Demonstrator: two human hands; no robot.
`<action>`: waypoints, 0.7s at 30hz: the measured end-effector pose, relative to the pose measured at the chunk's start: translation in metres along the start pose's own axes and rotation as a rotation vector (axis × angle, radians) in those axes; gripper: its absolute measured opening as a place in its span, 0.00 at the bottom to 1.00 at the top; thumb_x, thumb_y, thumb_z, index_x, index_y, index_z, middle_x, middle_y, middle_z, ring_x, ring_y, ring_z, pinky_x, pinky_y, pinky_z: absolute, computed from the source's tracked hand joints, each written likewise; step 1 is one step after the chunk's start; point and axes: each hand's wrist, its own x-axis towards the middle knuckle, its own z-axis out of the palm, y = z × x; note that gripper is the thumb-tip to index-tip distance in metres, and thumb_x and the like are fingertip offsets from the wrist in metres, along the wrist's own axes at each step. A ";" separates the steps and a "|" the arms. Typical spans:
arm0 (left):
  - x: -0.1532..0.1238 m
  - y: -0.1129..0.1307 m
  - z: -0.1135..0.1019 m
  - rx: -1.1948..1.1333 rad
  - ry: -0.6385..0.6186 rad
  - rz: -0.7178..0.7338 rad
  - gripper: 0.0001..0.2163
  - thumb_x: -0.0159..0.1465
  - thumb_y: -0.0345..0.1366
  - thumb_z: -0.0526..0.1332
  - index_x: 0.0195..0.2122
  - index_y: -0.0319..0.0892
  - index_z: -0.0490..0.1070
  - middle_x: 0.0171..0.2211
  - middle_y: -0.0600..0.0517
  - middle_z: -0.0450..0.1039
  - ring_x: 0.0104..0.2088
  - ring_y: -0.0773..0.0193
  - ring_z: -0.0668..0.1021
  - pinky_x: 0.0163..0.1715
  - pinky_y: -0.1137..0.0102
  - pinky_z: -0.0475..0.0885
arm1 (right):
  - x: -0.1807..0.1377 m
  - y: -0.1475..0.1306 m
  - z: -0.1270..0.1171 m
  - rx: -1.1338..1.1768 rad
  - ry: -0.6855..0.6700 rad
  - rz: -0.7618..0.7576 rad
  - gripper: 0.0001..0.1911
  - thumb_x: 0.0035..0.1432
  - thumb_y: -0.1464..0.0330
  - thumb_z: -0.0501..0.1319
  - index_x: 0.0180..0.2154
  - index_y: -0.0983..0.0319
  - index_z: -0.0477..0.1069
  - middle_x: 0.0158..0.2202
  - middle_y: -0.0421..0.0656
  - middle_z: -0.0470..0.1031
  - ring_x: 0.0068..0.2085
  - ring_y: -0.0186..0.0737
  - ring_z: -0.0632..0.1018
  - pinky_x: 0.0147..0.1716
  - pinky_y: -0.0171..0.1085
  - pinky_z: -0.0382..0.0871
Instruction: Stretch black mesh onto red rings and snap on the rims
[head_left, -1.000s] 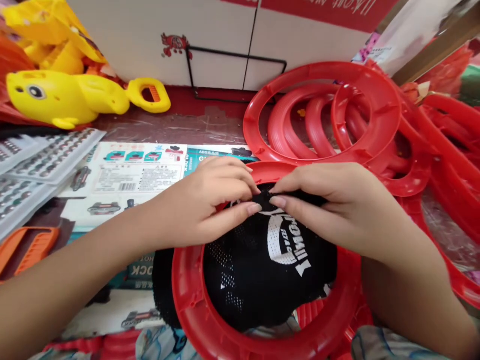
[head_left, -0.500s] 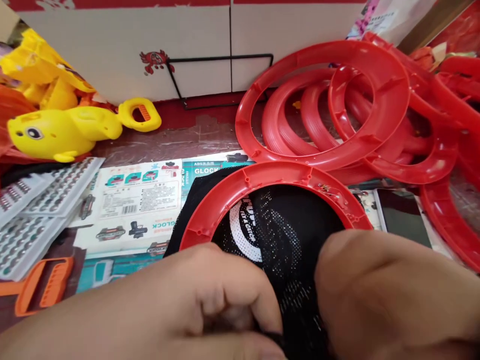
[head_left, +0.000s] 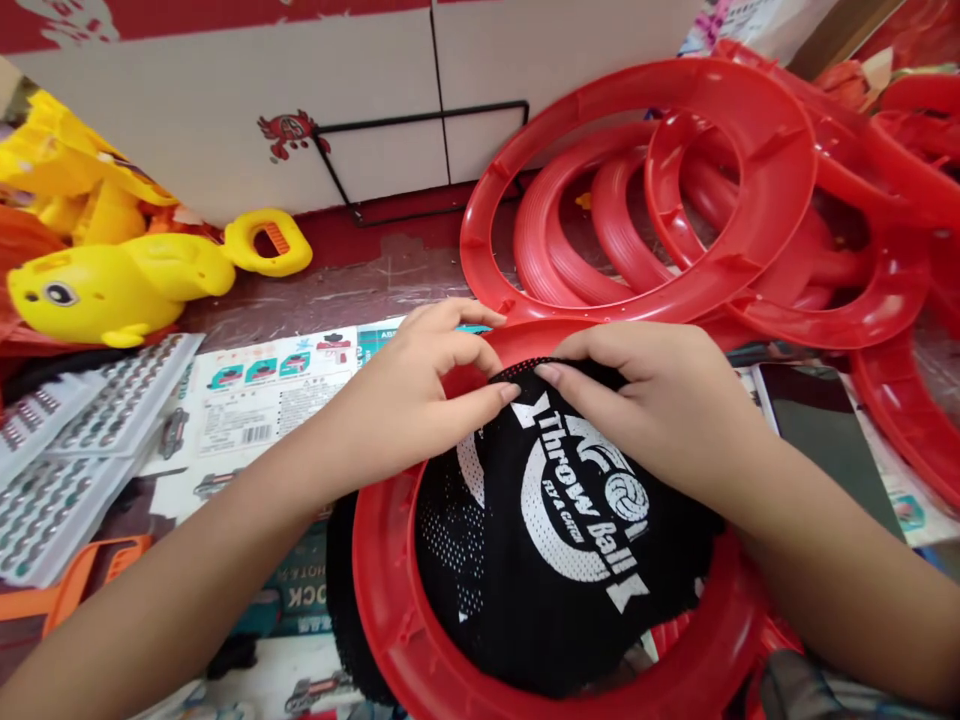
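A black mesh fabric printed in white with "Throw Ball Fly & Catch" lies across a red plastic ring. Its far edge is pinched between the thumb and fingers of my left hand, at the far side of the ring. Close beside it, my right hand grips the same edge, thumb on top. Part of the fabric sticks out beyond the ring on the left. My hands hide much of the ring's far rim and right side.
Several more red rings are heaped at the back right, near a dark phone-like slab. At left are a yellow fish-shaped toy, clear trays of small round pieces and an orange handle. Printed cardboard covers the surface; a white wall panel stands behind.
Both hands have moved from the near side of the ring to its far side, now pinching the fabric's edge there. More of the white print shows.
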 end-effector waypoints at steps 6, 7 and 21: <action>0.002 0.005 0.003 -0.047 0.027 -0.088 0.10 0.65 0.39 0.60 0.28 0.42 0.75 0.52 0.49 0.74 0.52 0.61 0.76 0.55 0.65 0.69 | -0.005 0.001 0.007 -0.161 0.133 -0.121 0.08 0.64 0.69 0.60 0.43 0.62 0.77 0.35 0.40 0.82 0.34 0.38 0.81 0.33 0.35 0.67; 0.002 0.005 0.004 -0.045 0.033 -0.089 0.10 0.65 0.38 0.60 0.27 0.42 0.75 0.51 0.49 0.74 0.51 0.61 0.76 0.54 0.66 0.69 | -0.005 0.002 0.007 -0.170 0.133 -0.167 0.08 0.65 0.70 0.59 0.42 0.62 0.77 0.34 0.40 0.82 0.34 0.38 0.80 0.32 0.35 0.67; 0.007 0.000 0.014 -0.050 0.038 -0.142 0.12 0.62 0.34 0.58 0.21 0.40 0.67 0.42 0.49 0.72 0.41 0.64 0.74 0.42 0.69 0.70 | -0.005 0.007 0.013 -0.303 -0.041 -0.265 0.16 0.65 0.73 0.53 0.43 0.63 0.79 0.36 0.45 0.79 0.34 0.38 0.78 0.30 0.34 0.65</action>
